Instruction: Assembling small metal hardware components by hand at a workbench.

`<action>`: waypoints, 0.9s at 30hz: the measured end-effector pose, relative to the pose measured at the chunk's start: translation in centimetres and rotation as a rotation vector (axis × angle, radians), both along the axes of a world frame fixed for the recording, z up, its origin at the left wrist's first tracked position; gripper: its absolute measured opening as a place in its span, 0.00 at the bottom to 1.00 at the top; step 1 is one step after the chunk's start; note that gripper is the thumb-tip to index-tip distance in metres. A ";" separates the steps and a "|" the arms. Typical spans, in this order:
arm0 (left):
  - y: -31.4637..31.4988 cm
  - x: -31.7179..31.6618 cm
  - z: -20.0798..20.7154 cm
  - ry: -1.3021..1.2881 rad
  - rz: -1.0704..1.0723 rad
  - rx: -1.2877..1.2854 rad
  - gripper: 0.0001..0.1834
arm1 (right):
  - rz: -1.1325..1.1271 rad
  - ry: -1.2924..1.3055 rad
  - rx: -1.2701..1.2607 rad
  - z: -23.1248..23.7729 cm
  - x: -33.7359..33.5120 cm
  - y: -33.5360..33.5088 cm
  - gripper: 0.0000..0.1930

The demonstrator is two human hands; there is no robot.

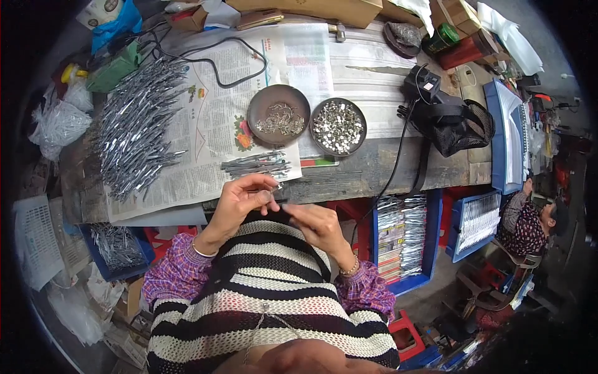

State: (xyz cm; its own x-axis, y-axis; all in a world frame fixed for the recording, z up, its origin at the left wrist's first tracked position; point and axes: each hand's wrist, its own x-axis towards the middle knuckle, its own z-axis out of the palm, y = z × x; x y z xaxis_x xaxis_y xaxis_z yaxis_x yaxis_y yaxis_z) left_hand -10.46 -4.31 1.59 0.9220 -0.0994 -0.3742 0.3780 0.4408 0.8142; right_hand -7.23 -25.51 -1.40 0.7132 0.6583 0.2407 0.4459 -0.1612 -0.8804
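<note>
Just off the front edge of the workbench, my left hand (242, 202) is closed, its thumb and fingertips pinching a small shiny metal piece (278, 186). Close on its right is my right hand (317, 223), fingers bent and pressed together near a thin dark strip; what they grip is too small to make out. Beyond my hands, a small bundle of slim metal strips (256, 166) lies on newspaper (208, 100). Behind it stand a brown round dish (268, 98) of fine metal bits (280, 120) and a dark round tin (364, 119) full of small shiny pieces (338, 127).
A large heap of metal strips (134, 128) covers the bench's left side. To the right lie a black mesh bag (464, 128), a cable and a blue tray (498, 137). Below the bench edge, blue crates (405, 285) hold metal strips. Another person (528, 224) sits far right.
</note>
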 end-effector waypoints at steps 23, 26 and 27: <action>0.0 0.0 -0.7 0.004 0.073 0.070 0.11 | -0.360 0.390 0.145 0.7 -0.2 1.8 0.11; -0.8 -0.1 -0.1 -0.019 0.045 0.150 0.10 | -0.407 0.413 0.194 0.9 -0.1 2.9 0.16; -0.9 -0.1 -0.2 -0.091 0.025 0.200 0.10 | -0.387 0.428 0.217 1.1 -0.1 3.4 0.18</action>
State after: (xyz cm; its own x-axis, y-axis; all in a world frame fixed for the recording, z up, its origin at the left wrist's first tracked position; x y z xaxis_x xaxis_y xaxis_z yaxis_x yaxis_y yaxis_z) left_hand -10.56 -5.18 1.42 0.9541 -0.0082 -0.2993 0.2899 0.2753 0.9166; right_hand -7.34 -22.12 -0.32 0.9536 0.3003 -0.0202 -0.0094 -0.0374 -0.9993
